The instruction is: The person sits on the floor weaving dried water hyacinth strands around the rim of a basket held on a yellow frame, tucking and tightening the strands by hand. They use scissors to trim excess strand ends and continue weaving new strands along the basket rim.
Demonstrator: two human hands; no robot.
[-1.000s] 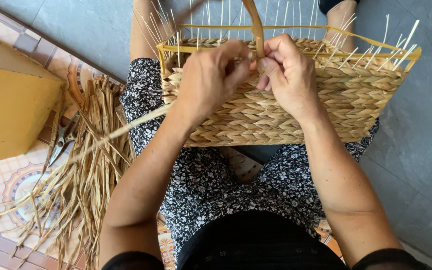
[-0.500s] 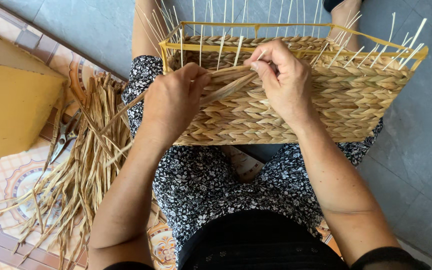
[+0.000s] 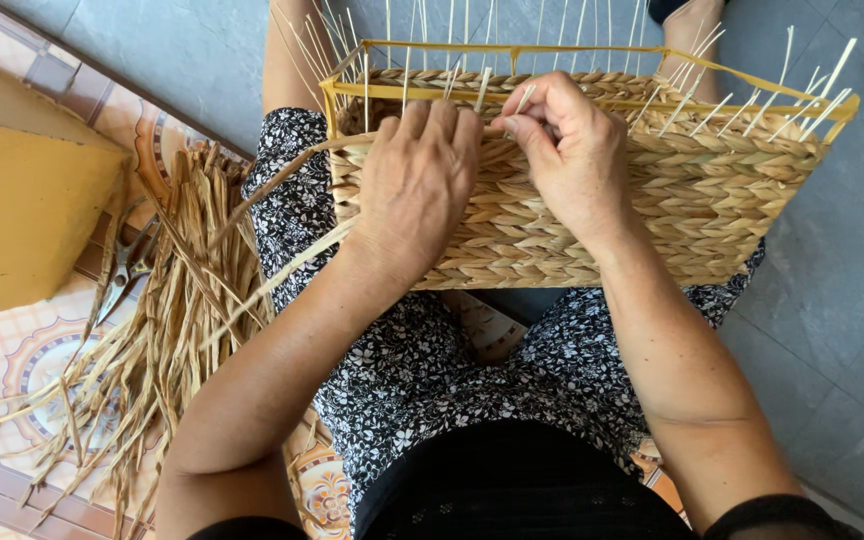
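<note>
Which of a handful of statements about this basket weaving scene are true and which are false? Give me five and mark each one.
1. Both hands are at the upper edge of the woven basket. True: the left hand lies on the near wall and the right hand pinches at the rim.
2. The basket stands on the grey floor beside the person. False: it rests on the lap, over the patterned dress.
3. A pile of loose straw strands lies to the person's left. True.
4. The scissors are in the right hand. False: they lie on the floor by the straw.
5. Thin upright stakes stick up above the rim. True.
</note>
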